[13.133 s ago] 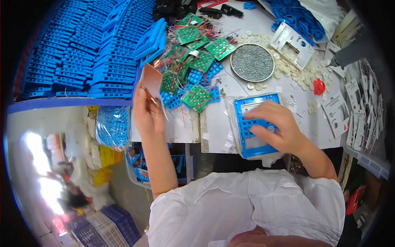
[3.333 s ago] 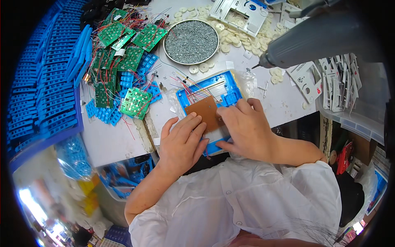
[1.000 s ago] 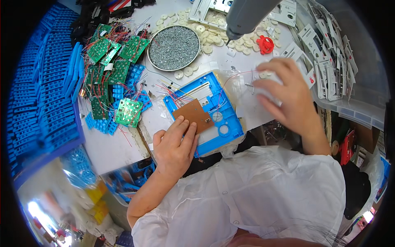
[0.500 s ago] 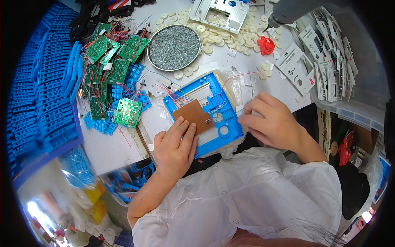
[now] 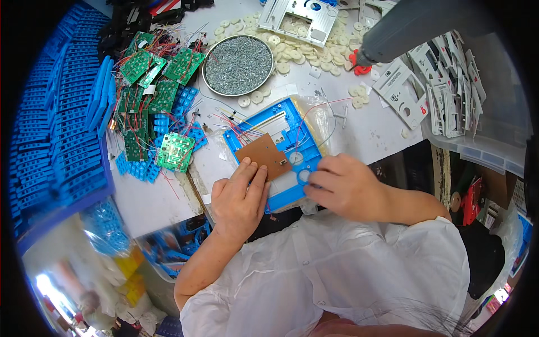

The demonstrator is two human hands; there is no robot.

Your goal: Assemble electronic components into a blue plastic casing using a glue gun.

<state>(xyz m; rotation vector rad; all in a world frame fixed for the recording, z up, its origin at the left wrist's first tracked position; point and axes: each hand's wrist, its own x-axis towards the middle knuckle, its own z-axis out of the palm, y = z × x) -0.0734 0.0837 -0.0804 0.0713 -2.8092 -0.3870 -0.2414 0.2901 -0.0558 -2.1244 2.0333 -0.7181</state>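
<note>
A blue plastic casing (image 5: 286,197) lies open in front of me on the worktable, with thin wires running over it. Set into it at an angle is a brown circuit board (image 5: 261,157). The outstretched fingers of my left hand (image 5: 238,194) press on the board's near-left edge. My right hand (image 5: 348,188) is over the casing's right side, beside a round blue ring (image 5: 304,177). Its fingers are drawn together and slightly blurred; whatever they hold is hidden.
A round metal dish of screws (image 5: 237,64) stands behind the casing, among scattered cream discs (image 5: 289,50). Wired green circuit boards (image 5: 176,151) and stacked blue parts (image 5: 62,112) fill the left. A grey power screwdriver (image 5: 398,33) hangs at upper right, near white panels (image 5: 401,92).
My right hand has moved left, from the casing's right edge to over the blue ring. The screwdriver has swung lower and nearer. My left hand stays on the brown board.
</note>
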